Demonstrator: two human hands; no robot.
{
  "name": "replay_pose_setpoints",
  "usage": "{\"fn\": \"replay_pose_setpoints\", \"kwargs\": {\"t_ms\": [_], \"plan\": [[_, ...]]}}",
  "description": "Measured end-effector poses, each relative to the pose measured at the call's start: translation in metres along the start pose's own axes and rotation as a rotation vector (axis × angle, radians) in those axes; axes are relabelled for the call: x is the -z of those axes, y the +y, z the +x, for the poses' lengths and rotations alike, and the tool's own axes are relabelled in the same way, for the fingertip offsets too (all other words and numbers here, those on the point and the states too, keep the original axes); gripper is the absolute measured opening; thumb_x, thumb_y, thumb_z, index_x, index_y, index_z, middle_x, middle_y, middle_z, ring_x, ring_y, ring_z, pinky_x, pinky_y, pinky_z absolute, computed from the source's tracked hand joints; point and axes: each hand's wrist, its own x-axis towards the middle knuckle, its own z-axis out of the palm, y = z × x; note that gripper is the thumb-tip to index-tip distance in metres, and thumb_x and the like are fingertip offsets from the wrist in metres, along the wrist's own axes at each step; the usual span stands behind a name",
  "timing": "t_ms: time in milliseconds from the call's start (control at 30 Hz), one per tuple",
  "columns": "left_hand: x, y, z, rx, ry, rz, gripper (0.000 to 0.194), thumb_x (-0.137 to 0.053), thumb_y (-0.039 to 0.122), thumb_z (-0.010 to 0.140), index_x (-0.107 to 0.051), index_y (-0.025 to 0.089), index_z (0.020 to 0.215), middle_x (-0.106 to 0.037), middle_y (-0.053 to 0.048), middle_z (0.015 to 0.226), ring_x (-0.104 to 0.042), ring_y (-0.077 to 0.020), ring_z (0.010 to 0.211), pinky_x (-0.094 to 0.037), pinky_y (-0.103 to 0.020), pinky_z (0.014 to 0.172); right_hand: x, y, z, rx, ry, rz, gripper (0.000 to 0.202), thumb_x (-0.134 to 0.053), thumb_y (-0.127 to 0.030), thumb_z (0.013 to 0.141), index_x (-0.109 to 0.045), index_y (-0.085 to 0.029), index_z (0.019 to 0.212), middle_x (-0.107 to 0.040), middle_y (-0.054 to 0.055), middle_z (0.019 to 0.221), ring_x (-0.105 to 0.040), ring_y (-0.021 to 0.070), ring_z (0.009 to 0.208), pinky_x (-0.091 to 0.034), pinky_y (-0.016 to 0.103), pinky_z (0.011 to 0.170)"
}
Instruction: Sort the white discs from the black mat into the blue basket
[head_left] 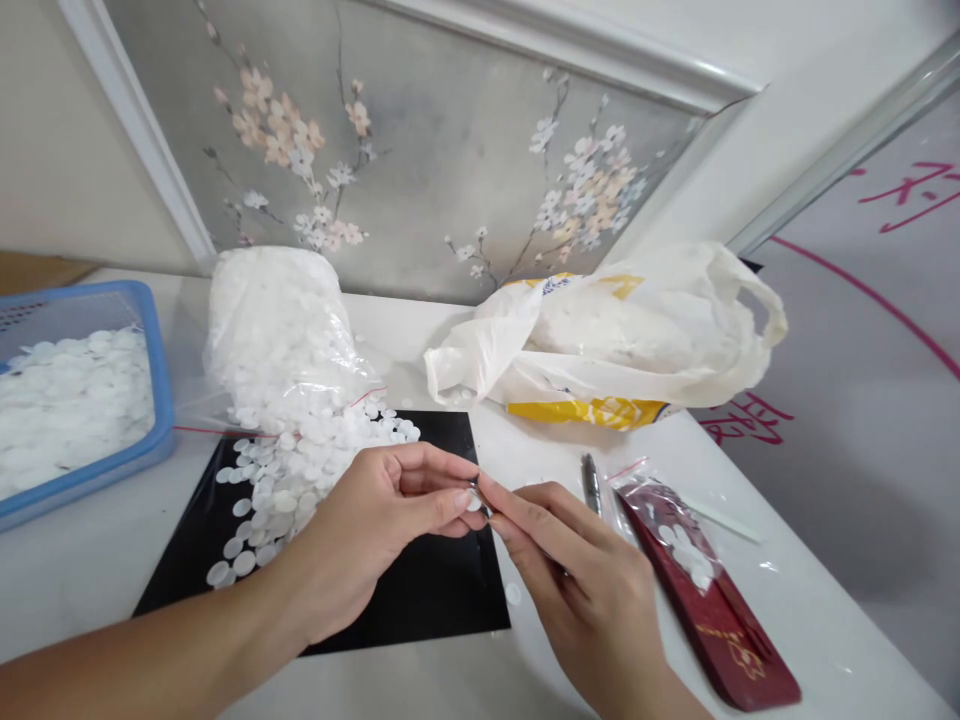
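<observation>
My left hand (390, 500) pinches a small white plastic disc (474, 500) between thumb and fingers, above the right edge of a black sheet (427, 590). My right hand (585, 565) is closed right beside it, its fingertips meeting the disc's edge. A sliver of something thin and dark shows at those fingertips; the fingers cover the rest. Many similar discs (281, 500) are heaped on the black sheet, left of my hands. They spill from the mouth of a clear zip bag (277, 320) filled with more discs.
A blue plastic basket (161, 390) of discs stands at the left. Behind my hands lies a white and yellow carrier bag (600, 345). To the right are a dark pen (592, 485), a small clear bag with discs (686, 545) and a dark red case (739, 650).
</observation>
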Motion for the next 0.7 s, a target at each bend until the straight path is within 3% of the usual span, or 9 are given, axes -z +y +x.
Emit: {"fn": "replay_pose_setpoints", "kwargs": {"t_ms": [700], "plan": [[0.0065,0.0025,-0.0011,-0.080,-0.063,0.168,0.016,-0.073,0.020,0.079,-0.071,0.020,0.094,-0.075,0.000,0.084,-0.070,-0.0120,0.077,-0.054,-0.021,0.073,0.0039,-0.0009,0.0006,0.013,-0.018,0.005,0.030,-0.056,-0.009,0.092,-0.069,-0.018,0.117,-0.065,0.003,0.078,-0.063,0.0109,0.063,-0.051,0.020,0.057]]}}
